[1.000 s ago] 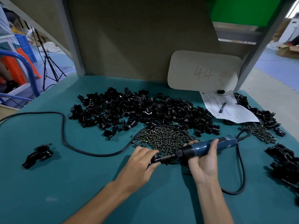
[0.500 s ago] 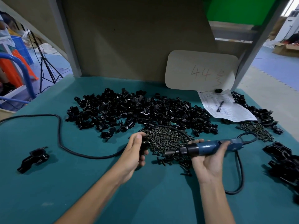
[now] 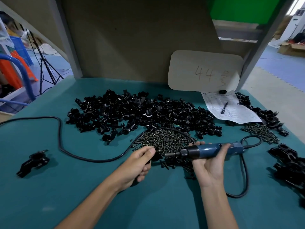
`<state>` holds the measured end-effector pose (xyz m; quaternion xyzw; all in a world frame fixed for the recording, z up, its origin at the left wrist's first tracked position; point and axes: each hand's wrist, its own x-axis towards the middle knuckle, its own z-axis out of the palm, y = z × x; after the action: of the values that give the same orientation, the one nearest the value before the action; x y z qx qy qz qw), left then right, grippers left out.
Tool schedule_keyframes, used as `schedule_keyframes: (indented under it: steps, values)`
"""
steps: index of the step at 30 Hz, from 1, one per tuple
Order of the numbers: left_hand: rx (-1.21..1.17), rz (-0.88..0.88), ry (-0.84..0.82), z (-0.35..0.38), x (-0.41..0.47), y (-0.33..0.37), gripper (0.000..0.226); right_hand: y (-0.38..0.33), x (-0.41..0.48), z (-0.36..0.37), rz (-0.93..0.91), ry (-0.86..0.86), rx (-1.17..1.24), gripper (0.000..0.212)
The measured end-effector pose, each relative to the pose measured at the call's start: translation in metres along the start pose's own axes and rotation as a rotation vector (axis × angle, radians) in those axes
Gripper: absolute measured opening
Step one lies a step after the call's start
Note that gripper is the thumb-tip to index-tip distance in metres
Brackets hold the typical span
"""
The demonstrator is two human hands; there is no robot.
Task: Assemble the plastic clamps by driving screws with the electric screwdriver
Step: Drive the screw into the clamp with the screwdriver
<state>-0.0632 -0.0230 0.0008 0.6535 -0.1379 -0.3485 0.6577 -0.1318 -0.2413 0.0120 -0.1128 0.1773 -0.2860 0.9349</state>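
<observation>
Plastic clamps (image 3: 140, 113) lie in a broad, tangled black heap across the back of the teal surface (image 3: 82, 195). A pile of dark screws (image 3: 165, 141) sits just in front, touching the heap's near edge.

The person's right hand (image 3: 209, 167), palm turned up, is wrapped round the blue electric screwdriver (image 3: 214, 150). It holds the tool level over the near side of the screws, bit pointing left toward the other hand. The left hand (image 3: 138, 164) has its fingers curled round a small black piece (image 3: 156, 158) at the near edge of the screw pile. The thumb hides most of that piece, so I cannot tell its shape.

A black cord (image 3: 59, 133) curves round the screws and runs off toward the left edge. A single clamp (image 3: 33, 161) lies well apart on the left.

Against the back panel leans a pale board (image 3: 204, 71) with "44" handwritten in reddish ink, followed by marks I cannot read. Below it lies a printed sheet (image 3: 231, 113) with a pen (image 3: 224, 107) on it; the print is too small to make out. Any lettering on the screwdriver is too blurred to read.

To the right sit a smaller scatter of screws (image 3: 260, 133) and more black parts (image 3: 288, 164).
</observation>
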Motion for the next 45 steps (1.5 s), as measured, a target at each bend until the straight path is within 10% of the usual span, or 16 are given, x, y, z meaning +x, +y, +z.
schedule_keyframes:
  steps: [33, 37, 45]
  values:
    - [0.090, -0.079, -0.024, 0.006, 0.004, 0.001, 0.039, 0.002, 0.007, -0.010, 0.022, -0.074, -0.036, 0.043]
    - [-0.002, -0.149, -0.072, 0.006, 0.003, 0.008, 0.034, -0.005, 0.002, -0.001, -0.015, -0.097, -0.131, 0.066]
    - [-0.186, -0.180, -0.150, -0.009, -0.007, 0.011, 0.038, -0.056, 0.003, 0.012, -0.122, 0.101, -0.786, 0.022]
